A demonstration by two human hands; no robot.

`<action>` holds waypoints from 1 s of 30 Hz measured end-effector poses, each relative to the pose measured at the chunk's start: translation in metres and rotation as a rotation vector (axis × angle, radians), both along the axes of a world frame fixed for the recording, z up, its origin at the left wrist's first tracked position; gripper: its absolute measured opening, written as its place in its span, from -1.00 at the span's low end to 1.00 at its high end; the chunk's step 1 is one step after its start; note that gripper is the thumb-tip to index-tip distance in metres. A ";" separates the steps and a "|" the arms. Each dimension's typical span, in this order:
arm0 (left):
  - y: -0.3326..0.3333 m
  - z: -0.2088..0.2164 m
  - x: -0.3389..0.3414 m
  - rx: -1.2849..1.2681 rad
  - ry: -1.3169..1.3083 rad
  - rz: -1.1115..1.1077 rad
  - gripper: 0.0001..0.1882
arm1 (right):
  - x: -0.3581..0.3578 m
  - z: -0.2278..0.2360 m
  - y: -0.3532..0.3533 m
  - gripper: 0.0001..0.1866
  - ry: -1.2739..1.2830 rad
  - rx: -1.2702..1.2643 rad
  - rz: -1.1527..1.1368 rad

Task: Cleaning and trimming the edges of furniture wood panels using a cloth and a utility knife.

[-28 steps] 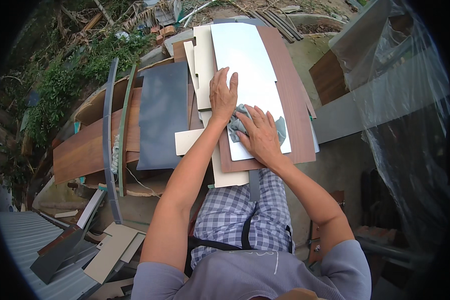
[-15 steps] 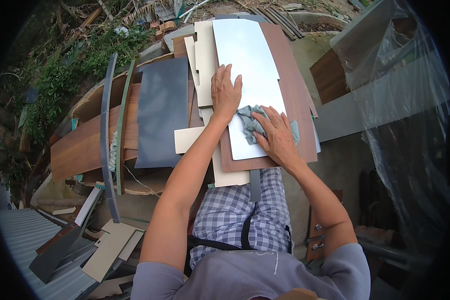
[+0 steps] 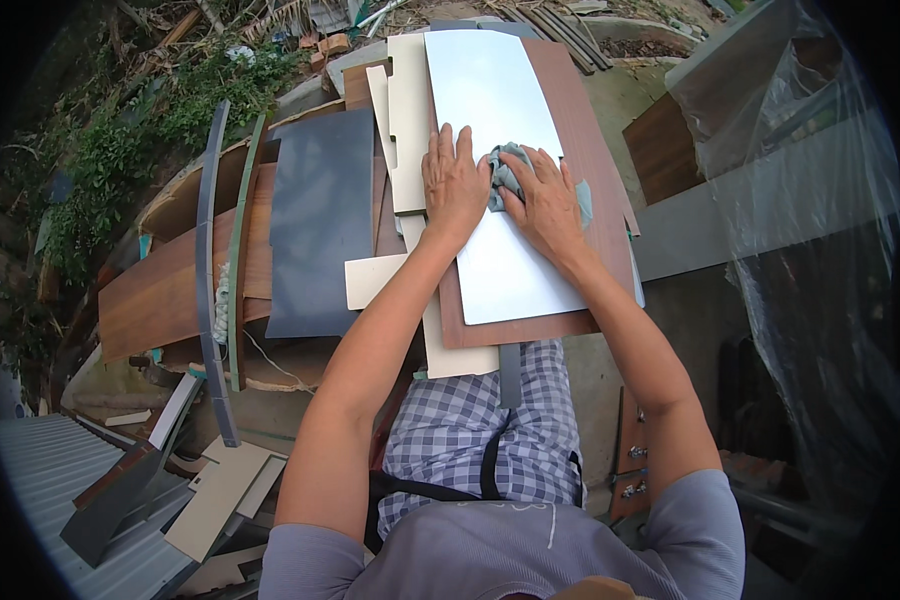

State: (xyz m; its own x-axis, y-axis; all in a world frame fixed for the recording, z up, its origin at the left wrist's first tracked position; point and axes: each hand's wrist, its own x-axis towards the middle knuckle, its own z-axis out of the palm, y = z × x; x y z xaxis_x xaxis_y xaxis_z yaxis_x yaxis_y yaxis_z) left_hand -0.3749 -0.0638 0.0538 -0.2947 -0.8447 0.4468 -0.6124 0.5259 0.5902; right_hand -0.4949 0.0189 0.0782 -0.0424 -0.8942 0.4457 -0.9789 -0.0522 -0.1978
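Observation:
A white glossy panel lies on a reddish-brown wood panel, over cream panels in a stack before me. My left hand rests flat on the white panel's left edge, fingers stretched forward and holding nothing. Under my right hand is a crumpled grey-green cloth, pressed against the middle of the white panel. The fingers curve over the cloth, and one end of it sticks out to the right of the hand.
Left of the stack are a dark grey panel, brown wood boards and a curved grey strip. Cream offcuts lie at lower left. Clear plastic sheeting hangs at the right over a grey board.
My right hand has slid the cloth forward, away from me, from the panel's near part to its middle. My left hand stays at the left edge.

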 end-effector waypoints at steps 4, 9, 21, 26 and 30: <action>0.001 0.001 -0.001 0.005 -0.010 -0.007 -0.49 | -0.006 0.000 -0.029 -0.51 -0.010 -0.010 -0.059; 0.001 0.000 0.001 0.020 -0.010 -0.007 -0.48 | -0.013 -0.002 -0.062 -0.53 -0.005 -0.034 -0.094; 0.004 0.005 0.001 0.048 -0.042 -0.030 -0.45 | -0.028 -0.006 -0.114 -0.51 -0.014 -0.047 -0.146; 0.005 0.006 0.001 0.064 -0.045 -0.027 -0.45 | -0.031 -0.004 -0.130 -0.51 -0.018 -0.025 -0.185; 0.005 0.007 0.000 0.067 -0.046 -0.031 -0.45 | -0.038 -0.005 -0.143 -0.51 -0.020 -0.028 -0.207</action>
